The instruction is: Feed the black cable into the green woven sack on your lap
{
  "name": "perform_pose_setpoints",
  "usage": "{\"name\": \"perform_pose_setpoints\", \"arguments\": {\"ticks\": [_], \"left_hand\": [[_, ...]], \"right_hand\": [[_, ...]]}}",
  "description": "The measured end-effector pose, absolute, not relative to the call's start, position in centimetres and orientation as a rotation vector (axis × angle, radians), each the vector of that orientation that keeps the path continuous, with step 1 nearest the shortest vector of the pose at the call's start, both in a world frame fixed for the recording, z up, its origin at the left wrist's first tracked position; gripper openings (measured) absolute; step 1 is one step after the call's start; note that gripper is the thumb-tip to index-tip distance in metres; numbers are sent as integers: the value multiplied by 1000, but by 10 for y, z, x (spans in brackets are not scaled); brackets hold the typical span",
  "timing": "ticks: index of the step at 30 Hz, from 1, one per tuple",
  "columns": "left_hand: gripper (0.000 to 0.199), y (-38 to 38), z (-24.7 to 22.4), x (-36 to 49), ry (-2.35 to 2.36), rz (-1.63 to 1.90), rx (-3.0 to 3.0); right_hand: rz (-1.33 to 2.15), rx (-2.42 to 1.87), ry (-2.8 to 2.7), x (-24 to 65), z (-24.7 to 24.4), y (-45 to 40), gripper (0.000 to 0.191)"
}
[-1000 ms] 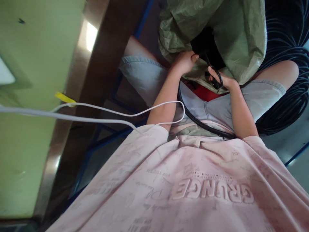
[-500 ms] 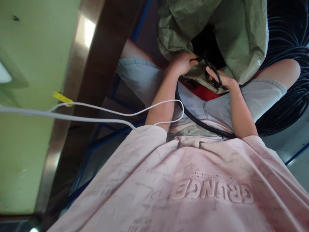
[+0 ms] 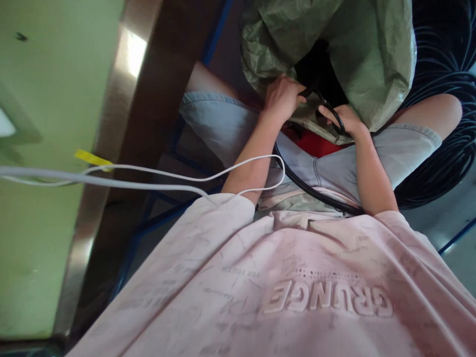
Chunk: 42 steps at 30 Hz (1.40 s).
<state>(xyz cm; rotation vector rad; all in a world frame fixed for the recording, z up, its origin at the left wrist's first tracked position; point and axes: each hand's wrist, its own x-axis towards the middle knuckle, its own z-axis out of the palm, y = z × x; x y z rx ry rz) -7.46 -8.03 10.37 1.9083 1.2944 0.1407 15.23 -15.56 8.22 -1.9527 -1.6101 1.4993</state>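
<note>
My left hand (image 3: 286, 96) is closed on a black tube (image 3: 305, 186) that runs down beside my forearm and across my lap. My right hand (image 3: 344, 119) is closed round a black looped handle (image 3: 336, 119), like that of scissors, whose far end lies near my left fingertips. Both hands are at the mouth of a grey-green woven bag (image 3: 375, 54), its inside dark. Below the bag's near edge something red (image 3: 320, 143) shows between my thighs.
Black cable coils (image 3: 446, 163) lie at the right beyond my knee. A green-topped table with a metal edge (image 3: 111, 109) stands at the left. White cords (image 3: 148, 186) cross from it to my shirt, past a yellow tag (image 3: 92, 158).
My left hand has turned, its knuckles now higher and its forearm shifted slightly right. The black handle in my right hand has swung slightly right. The white cords have shifted a little.
</note>
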Motion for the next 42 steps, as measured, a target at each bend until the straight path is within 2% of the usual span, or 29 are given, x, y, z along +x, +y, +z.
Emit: {"name": "perform_pose_setpoints", "arguments": {"ticks": [4,10,12,18,30,37,42], "left_hand": [[22,-78,97,-74,1250,198,1943],[19,-79,86,-67,1314,408,1909],[21,-78,81,-66,1289,380,1804],[43,-69,87,-68,1161,142,1488],[21,-77,99,-65,1344,170,1695],[26,-79,108,-59,1455,132,1794],[31,-82,112,-58,1489,72,1863]], "right_hand": [[1539,-1951,-1642,155,79,-157,68],[1337,-1983,-1604,158,77,-157,62],[1276,-2011,-1607,155,78,-157,59],[1211,-2031,-1631,149,85,-156,58],[1181,-2049,-1715,147,86,-159,62],[1113,-2119,-1696,148,83,-157,70],[1231,-2001,-1681,147,81,-160,69]]}}
